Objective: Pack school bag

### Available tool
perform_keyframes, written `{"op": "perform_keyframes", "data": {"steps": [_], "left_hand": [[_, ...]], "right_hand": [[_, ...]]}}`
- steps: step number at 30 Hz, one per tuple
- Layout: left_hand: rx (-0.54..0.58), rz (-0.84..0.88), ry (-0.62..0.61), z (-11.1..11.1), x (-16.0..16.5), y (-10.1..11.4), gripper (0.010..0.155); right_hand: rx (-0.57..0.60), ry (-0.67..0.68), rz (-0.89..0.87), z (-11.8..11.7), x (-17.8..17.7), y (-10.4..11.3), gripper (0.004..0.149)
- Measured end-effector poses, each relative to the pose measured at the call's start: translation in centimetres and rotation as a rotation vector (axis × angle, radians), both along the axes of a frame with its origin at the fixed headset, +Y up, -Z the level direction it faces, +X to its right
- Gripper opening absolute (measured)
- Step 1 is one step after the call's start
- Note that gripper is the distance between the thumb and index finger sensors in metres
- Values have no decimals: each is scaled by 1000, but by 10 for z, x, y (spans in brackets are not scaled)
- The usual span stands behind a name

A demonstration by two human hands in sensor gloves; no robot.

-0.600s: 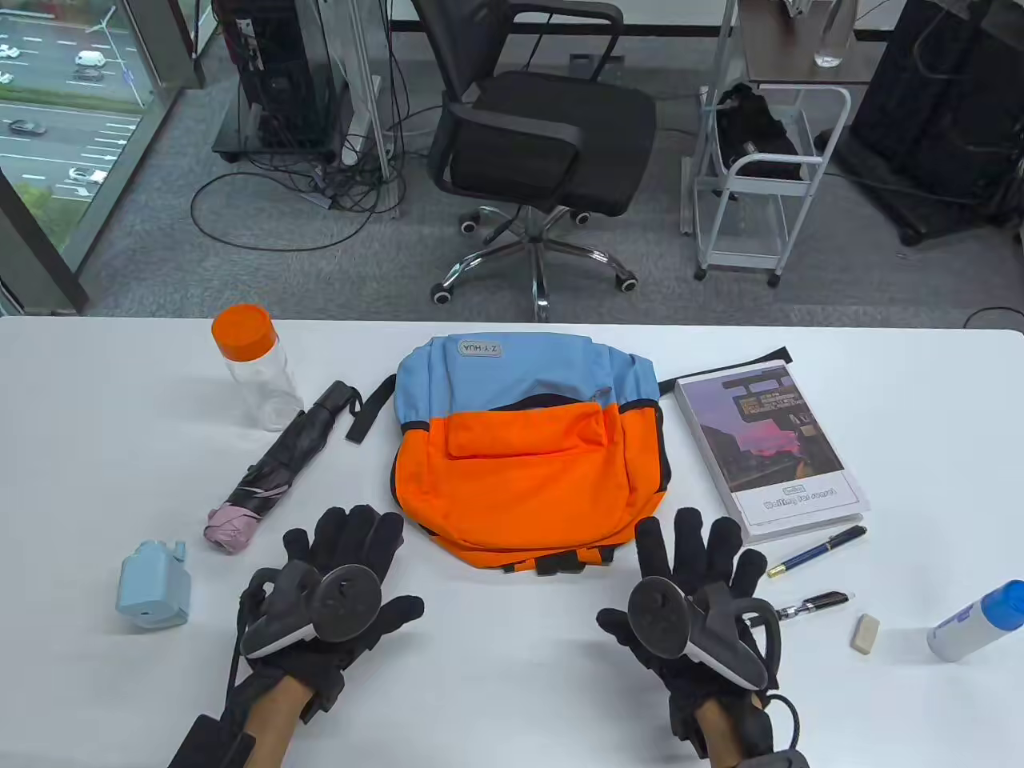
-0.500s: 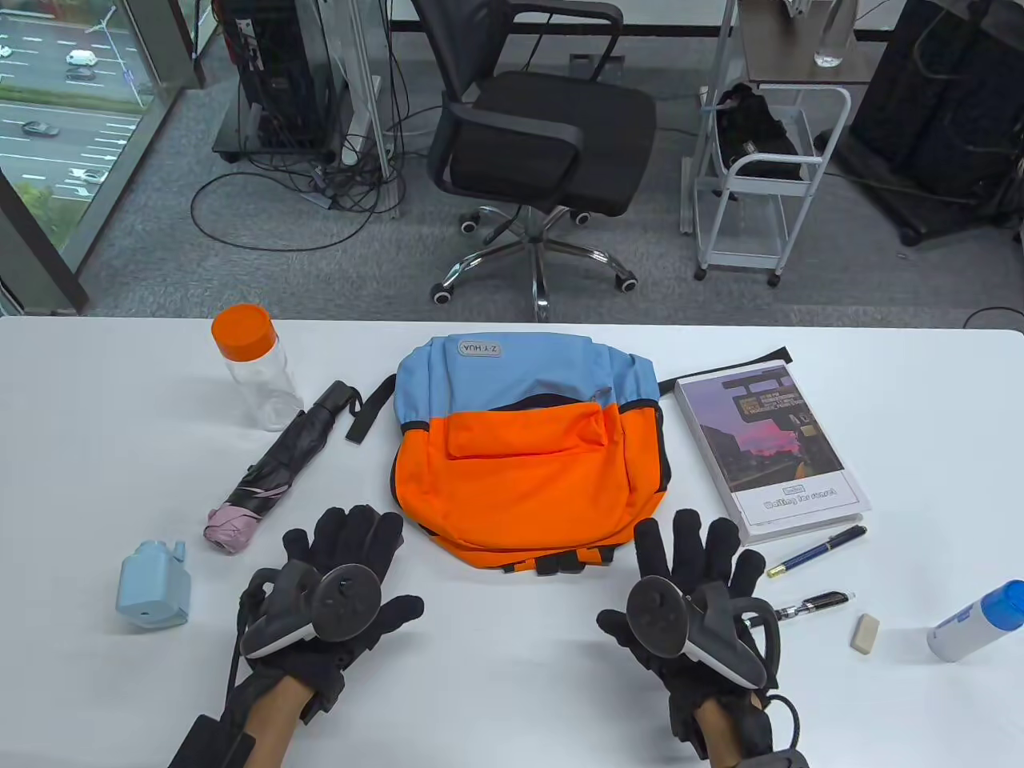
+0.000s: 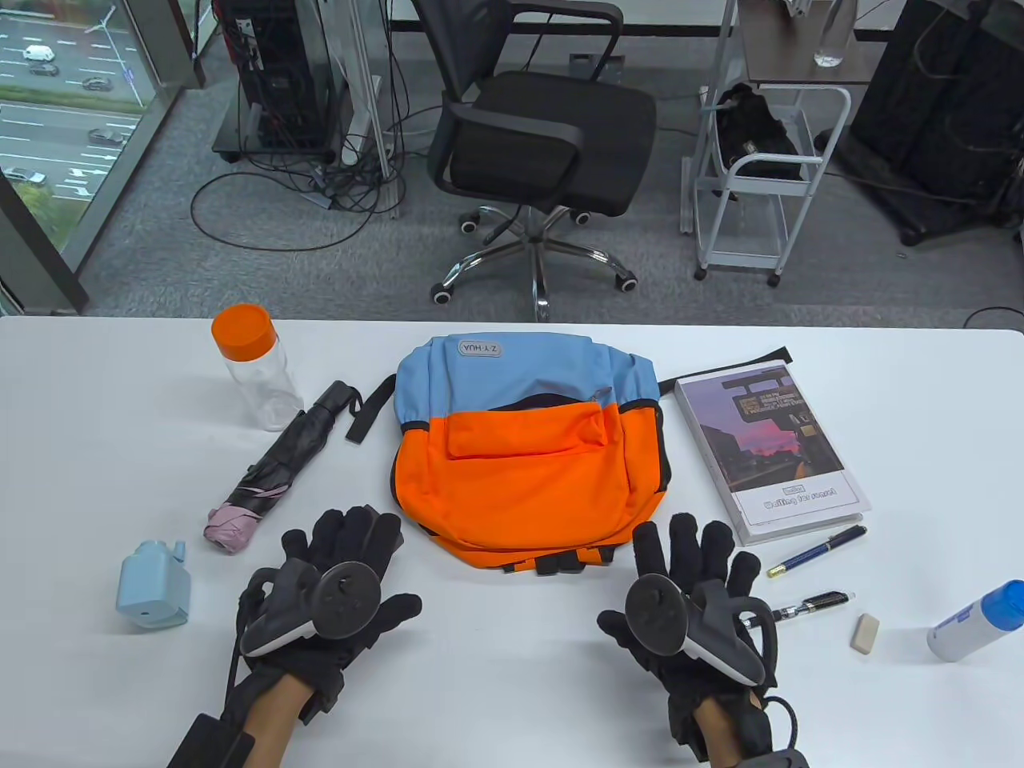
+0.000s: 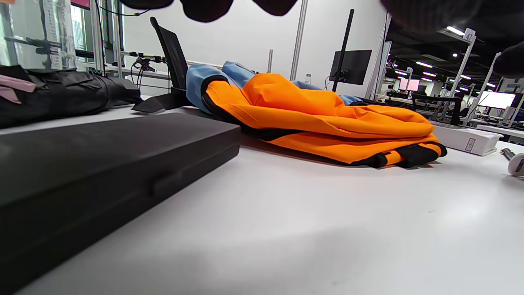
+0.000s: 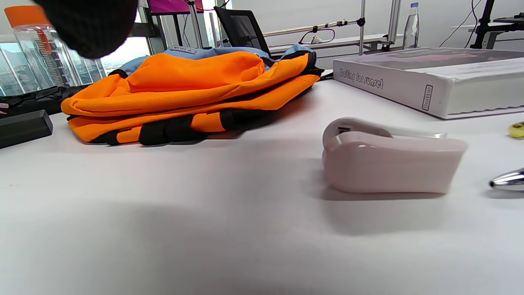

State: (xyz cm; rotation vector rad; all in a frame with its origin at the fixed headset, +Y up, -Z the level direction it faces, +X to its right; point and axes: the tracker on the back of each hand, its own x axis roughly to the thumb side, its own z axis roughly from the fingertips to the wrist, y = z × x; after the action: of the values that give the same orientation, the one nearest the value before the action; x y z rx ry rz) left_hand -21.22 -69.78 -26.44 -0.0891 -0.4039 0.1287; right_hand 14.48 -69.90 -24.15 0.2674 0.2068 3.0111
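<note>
The orange and blue school bag [image 3: 520,456] lies flat and closed at the table's middle; it also shows in the left wrist view [image 4: 327,119] and the right wrist view [image 5: 192,86]. My left hand [image 3: 344,552] is spread open, palm down, just left of the bag's near edge. A flat black case [image 4: 102,164] lies beneath it, hidden in the table view. My right hand [image 3: 692,552] is spread open just right of the bag's near edge. A small pale object [image 5: 389,164] lies under it. Neither hand holds anything.
A book [image 3: 772,448] lies right of the bag, with a blue pen [image 3: 816,550], a black pen [image 3: 812,604], an eraser [image 3: 865,634] and a blue-capped bottle [image 3: 976,620] nearby. On the left are a folded umbrella [image 3: 280,464], an orange-capped bottle [image 3: 256,364] and a pale blue sharpener [image 3: 154,584].
Almost nothing: both hands stay spread in place, and the right hand has drifted very slightly to the left.
</note>
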Motion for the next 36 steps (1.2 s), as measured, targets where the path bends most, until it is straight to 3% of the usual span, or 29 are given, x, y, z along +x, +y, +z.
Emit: {"op": "perform_keyframes", "data": {"steps": [19, 24, 30, 32, 36], "left_hand": [[-25, 33, -13, -1, 0, -1, 93], [-26, 110, -10, 2, -2, 8, 93], [52, 53, 140, 3, -12, 20, 83], [25, 4, 204, 1, -16, 16, 82], [-133, -154, 295, -8, -21, -8, 86]], "right_hand": [[-90, 30, -17, -2, -3, -4, 95], [-111, 32, -17, -2, -4, -5, 92], [-125, 41, -25, -3, -6, -5, 90], [-129, 45, -21, -3, -6, -5, 90], [-137, 52, -18, -2, -7, -5, 89]]}}
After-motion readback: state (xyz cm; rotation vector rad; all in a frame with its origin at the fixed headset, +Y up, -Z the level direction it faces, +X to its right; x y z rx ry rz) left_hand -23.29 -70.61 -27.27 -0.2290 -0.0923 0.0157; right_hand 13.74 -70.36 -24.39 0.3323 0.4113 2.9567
